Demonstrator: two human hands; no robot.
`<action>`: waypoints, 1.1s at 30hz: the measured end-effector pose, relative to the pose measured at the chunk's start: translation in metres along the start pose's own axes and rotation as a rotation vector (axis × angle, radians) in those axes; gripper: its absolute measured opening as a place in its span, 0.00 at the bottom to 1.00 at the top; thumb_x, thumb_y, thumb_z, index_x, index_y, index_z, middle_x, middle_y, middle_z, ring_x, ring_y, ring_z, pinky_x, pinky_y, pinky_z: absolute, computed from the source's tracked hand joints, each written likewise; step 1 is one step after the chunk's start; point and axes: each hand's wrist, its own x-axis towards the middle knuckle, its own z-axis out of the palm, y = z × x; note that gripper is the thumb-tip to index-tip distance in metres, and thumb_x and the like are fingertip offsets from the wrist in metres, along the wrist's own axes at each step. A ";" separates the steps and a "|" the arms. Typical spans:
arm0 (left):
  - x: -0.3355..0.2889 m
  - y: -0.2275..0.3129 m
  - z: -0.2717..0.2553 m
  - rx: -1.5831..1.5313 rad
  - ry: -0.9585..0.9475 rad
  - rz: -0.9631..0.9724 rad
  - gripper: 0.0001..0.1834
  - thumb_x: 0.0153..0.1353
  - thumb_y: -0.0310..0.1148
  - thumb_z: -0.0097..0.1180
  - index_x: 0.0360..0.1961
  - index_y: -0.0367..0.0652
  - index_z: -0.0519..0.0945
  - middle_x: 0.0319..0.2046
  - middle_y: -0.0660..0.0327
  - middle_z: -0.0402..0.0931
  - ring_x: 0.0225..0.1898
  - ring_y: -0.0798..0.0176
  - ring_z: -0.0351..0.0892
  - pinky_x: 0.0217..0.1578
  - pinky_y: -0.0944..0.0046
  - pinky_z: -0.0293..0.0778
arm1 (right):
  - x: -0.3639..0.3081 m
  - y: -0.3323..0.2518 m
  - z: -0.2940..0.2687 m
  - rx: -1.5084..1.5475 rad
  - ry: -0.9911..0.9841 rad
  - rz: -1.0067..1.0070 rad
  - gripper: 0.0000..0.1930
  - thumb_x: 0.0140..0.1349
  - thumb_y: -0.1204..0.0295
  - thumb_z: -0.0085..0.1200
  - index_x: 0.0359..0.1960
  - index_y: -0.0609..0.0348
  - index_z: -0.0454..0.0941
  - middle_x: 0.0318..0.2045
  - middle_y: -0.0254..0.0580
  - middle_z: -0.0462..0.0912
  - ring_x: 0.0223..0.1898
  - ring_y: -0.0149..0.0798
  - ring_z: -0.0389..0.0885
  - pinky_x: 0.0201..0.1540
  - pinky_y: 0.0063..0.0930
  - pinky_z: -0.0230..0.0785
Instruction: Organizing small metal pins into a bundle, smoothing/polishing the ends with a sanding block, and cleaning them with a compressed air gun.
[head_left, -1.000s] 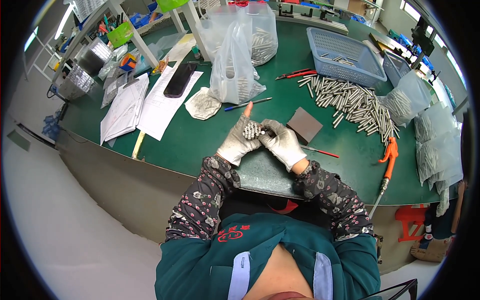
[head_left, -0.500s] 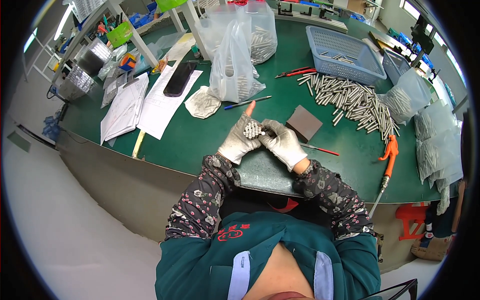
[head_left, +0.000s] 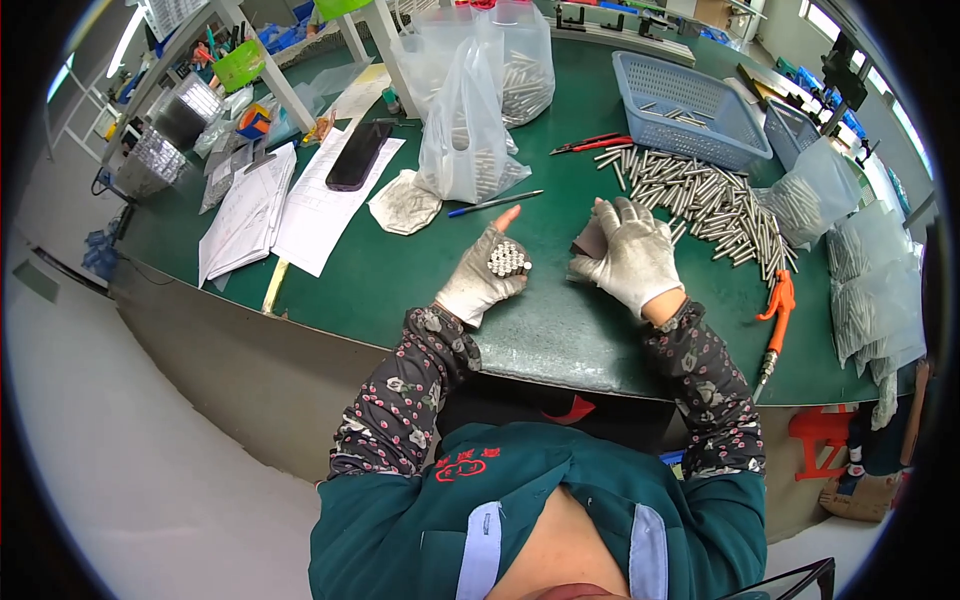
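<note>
My left hand [head_left: 478, 280], in a pale glove with the thumb tip bare, is closed round a bundle of short metal pins [head_left: 507, 259]. Their round ends face up in a tight cluster. Over to the right, my right hand [head_left: 632, 255], also gloved, lies over a flat brown square piece [head_left: 591, 241] with fingers and thumb closed about it. Most of that piece is covered by the glove, and I cannot tell whether it is lifted off the green table [head_left: 560, 335].
Loose metal pins [head_left: 715, 205] are heaped beyond my right hand, beside a blue basket [head_left: 690, 130]. An orange air gun [head_left: 780, 310] lies at the right. Red pliers [head_left: 592, 144], a pen [head_left: 495, 204], bags of pins [head_left: 465, 150], a phone [head_left: 360, 157] and papers [head_left: 325, 225] lie farther off.
My right hand has left the pin bundle, moved right and taken hold of the brown square piece. The red-handled tool beside it is now hidden. My left hand has stayed in place with the pins.
</note>
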 end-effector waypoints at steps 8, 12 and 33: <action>0.002 -0.004 0.000 0.008 -0.008 -0.006 0.45 0.39 0.15 0.60 0.61 0.43 0.55 0.32 0.65 0.72 0.36 0.72 0.71 0.42 0.74 0.66 | -0.002 0.004 0.006 0.173 0.128 -0.157 0.26 0.43 0.62 0.58 0.48 0.54 0.71 0.47 0.52 0.69 0.47 0.49 0.69 0.48 0.39 0.61; 0.008 -0.025 -0.003 0.094 0.068 0.110 0.44 0.40 0.18 0.61 0.60 0.47 0.56 0.30 0.68 0.69 0.31 0.74 0.68 0.39 0.74 0.67 | -0.004 -0.036 -0.016 0.269 0.084 -0.647 0.27 0.43 0.63 0.57 0.48 0.55 0.71 0.48 0.55 0.68 0.49 0.53 0.68 0.52 0.42 0.59; 0.001 0.000 0.000 -0.014 -0.016 -0.024 0.45 0.39 0.13 0.58 0.61 0.45 0.56 0.31 0.69 0.69 0.34 0.75 0.69 0.39 0.76 0.66 | 0.012 0.017 0.017 -0.161 0.107 -0.067 0.29 0.41 0.58 0.60 0.48 0.53 0.71 0.52 0.49 0.65 0.56 0.47 0.61 0.53 0.42 0.56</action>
